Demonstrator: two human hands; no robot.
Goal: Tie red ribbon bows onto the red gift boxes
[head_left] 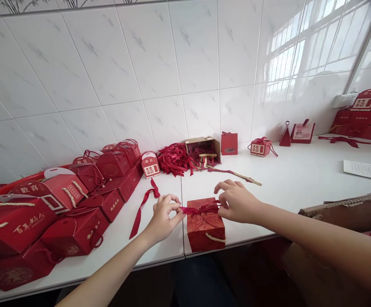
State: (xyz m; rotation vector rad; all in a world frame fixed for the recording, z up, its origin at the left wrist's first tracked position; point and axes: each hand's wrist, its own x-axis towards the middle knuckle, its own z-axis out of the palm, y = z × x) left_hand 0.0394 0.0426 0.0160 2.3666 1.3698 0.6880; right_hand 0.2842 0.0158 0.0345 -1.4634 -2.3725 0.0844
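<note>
A red gift box [204, 233] with a gold rope handle stands near the table's front edge. Across its top runs a dark red ribbon [201, 209], knotted in the middle. At the box's left side my left hand [166, 216] pinches one end of this ribbon between thumb and fingers. My right hand [236, 200] is closed on the ribbon's other side, at the box's right top edge. A loose length of red ribbon [138, 217] lies on the table left of my left hand.
Stacked red gift boxes [76, 230] fill the left side. A ribbon heap [174, 158], an open carton [219, 150] and several small boxes stand along the tiled wall. A cardboard box [342, 209] is at the right front; a white keyboard [366, 170] lies behind it.
</note>
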